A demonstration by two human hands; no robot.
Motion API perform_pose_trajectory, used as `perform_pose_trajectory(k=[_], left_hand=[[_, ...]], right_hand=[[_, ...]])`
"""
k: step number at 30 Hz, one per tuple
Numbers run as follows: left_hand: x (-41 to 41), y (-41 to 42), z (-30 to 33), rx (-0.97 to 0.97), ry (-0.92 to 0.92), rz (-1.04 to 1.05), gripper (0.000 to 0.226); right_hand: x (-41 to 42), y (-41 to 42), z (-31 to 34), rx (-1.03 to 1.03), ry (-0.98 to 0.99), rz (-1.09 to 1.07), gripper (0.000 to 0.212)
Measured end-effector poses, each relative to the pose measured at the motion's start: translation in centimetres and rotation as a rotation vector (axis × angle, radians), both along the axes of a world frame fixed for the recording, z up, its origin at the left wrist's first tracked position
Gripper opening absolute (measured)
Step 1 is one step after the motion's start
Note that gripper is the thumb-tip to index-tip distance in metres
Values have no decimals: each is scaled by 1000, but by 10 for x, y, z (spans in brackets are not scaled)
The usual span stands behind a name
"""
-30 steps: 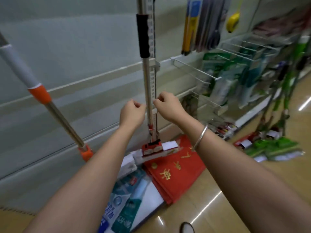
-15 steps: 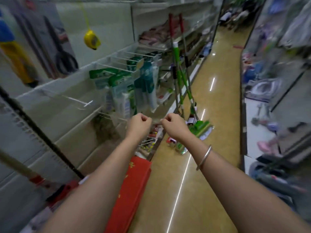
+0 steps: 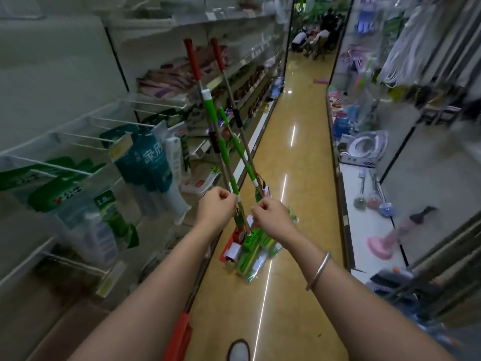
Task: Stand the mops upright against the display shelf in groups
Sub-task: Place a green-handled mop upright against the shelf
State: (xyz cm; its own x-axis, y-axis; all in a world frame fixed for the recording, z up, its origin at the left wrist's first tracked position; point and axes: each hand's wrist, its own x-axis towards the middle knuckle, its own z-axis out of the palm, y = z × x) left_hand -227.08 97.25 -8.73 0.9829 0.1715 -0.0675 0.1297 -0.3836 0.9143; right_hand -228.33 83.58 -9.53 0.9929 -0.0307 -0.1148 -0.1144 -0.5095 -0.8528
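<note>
Since half a second ago I've closed in on the mops: my left hand (image 3: 217,204) and right hand (image 3: 269,216), both fisted, holding nothing I can make out, frame the green-and-red mops (image 3: 223,149) mid-frame, slim metal poles leaning against the display shelf (image 3: 255,74) beyond.

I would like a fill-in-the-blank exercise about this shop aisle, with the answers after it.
1. The mops lean against the shelf on the person's ____ side.
2. The right wrist wears a ____.
3. The two tallest mop handles have ____ grips.
4. Both hands are closed into ____.

Answers: left; bracelet; red; fists
</note>
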Motion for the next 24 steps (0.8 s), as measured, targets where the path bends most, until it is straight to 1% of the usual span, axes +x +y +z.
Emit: perform_pose_trajectory(k=[3,7,10,13,17,20,22,24], left_hand=[[70,-7,-6,-32,-21,-6,12],[163,-8,-13,-91,15,37,15],[218,-6,-19,-119,52,66,16],[266,-6,-25,-107,95,104,18],[332,-9,-38,-78,99,203,13],[385,-13,-53,-85,86,249,9],[420,-12,-62,-52,75,285,6],[452,-9,-69,-51,92,363,8]], right_hand=[[69,-9,-4,12,2,-11,22],[161,-16,-9,48,18,-13,26],[222,-19,-12,79,48,-10,24],[278,-21,-19,97,91,19,21],[355,-20,-32,70,120,118,19],[417,-17,-47,30,135,251,18],[459,-15,-58,-9,146,334,16],[498,-14,-71,-44,174,422,13]])
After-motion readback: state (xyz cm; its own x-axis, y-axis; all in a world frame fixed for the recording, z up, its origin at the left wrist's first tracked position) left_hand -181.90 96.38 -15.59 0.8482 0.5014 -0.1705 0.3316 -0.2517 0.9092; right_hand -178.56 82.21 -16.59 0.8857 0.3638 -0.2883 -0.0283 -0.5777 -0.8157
